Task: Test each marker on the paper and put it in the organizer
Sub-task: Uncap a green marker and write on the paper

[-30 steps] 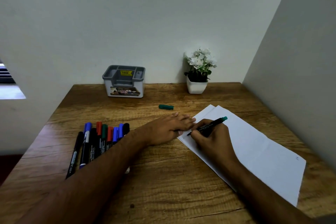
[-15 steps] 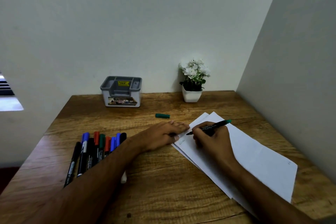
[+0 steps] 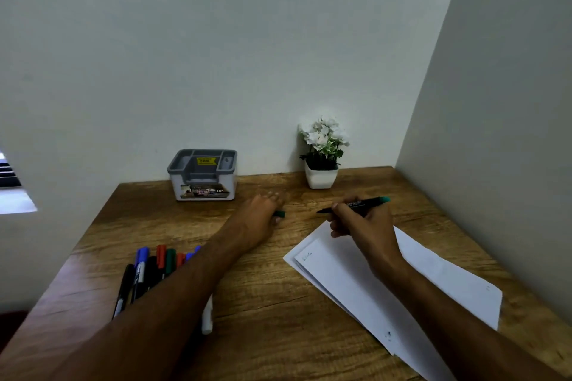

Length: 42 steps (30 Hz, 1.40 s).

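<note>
Head view: right hand (image 3: 365, 226) grips the uncapped green marker (image 3: 356, 205) just above the paper's (image 3: 349, 272) far corner, left hand (image 3: 263, 213) pinches the green cap (image 3: 281, 214) mid-tabletop (image 3: 278, 303), organizer (image 3: 202, 175) at the far edge.

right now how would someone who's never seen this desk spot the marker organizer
Look along the back edge of the wooden desk, against the wall. Left of the white flower pot stands the organizer: a white box with a grey compartmented top, yellow sticker inside.
</note>
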Each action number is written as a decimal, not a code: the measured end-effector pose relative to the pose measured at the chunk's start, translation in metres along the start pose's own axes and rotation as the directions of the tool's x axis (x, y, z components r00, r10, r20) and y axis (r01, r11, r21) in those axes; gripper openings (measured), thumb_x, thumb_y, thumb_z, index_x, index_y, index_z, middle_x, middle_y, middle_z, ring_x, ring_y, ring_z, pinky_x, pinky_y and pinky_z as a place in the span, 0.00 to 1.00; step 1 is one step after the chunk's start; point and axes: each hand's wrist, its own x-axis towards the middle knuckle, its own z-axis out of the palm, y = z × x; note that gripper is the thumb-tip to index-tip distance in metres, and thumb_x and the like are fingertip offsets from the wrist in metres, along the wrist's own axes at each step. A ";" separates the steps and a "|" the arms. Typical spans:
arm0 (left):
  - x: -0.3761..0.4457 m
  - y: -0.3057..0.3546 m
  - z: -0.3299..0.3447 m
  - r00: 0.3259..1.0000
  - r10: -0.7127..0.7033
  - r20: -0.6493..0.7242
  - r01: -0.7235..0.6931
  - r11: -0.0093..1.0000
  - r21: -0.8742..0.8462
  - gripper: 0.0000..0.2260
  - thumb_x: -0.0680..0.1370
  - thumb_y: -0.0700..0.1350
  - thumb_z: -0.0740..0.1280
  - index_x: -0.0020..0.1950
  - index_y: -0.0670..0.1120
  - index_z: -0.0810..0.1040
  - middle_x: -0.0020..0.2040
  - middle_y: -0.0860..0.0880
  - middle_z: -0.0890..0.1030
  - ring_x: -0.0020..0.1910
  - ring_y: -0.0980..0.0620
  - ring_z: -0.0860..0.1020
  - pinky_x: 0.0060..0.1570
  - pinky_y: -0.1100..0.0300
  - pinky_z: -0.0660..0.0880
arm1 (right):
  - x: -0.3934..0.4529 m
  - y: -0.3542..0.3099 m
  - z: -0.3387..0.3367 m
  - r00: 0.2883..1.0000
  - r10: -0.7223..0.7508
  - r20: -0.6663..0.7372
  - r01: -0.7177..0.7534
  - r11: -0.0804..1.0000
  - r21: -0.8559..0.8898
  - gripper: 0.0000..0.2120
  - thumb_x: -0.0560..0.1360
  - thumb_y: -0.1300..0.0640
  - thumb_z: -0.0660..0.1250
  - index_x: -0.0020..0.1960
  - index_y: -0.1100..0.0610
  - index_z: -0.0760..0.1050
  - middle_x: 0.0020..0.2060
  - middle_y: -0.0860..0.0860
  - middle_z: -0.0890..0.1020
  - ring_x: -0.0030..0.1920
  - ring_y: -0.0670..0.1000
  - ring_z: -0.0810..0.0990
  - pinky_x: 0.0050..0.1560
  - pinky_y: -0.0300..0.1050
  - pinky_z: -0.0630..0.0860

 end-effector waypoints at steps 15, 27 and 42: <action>-0.003 0.007 -0.007 0.966 -0.179 -0.188 0.114 0.944 -0.310 0.08 0.74 0.41 0.73 0.53 0.46 0.85 0.48 0.50 0.85 0.41 0.63 0.77 0.40 0.77 0.67 | 0.005 0.003 0.010 0.999 0.044 0.031 -0.047 0.991 0.122 0.05 0.78 0.64 0.69 0.51 0.63 0.84 0.39 0.60 0.87 0.37 0.54 0.85 0.39 0.47 0.84; -0.011 0.031 -0.022 0.957 -0.130 -0.261 -0.018 0.866 -0.500 0.10 0.70 0.37 0.75 0.48 0.48 0.86 0.44 0.55 0.86 0.43 0.63 0.81 0.45 0.68 0.77 | -0.001 -0.004 0.017 0.998 0.013 0.061 -0.022 0.987 0.158 0.05 0.79 0.65 0.69 0.51 0.64 0.83 0.38 0.61 0.86 0.37 0.55 0.85 0.40 0.50 0.84; -0.018 0.055 -0.042 0.934 -0.088 -0.347 -0.063 0.914 -0.402 0.13 0.72 0.32 0.72 0.51 0.47 0.86 0.44 0.51 0.86 0.39 0.64 0.82 0.39 0.64 0.80 | 0.007 -0.006 0.031 0.975 -0.142 0.168 0.120 0.984 0.135 0.07 0.77 0.66 0.72 0.40 0.64 0.81 0.30 0.59 0.82 0.30 0.51 0.80 0.31 0.44 0.78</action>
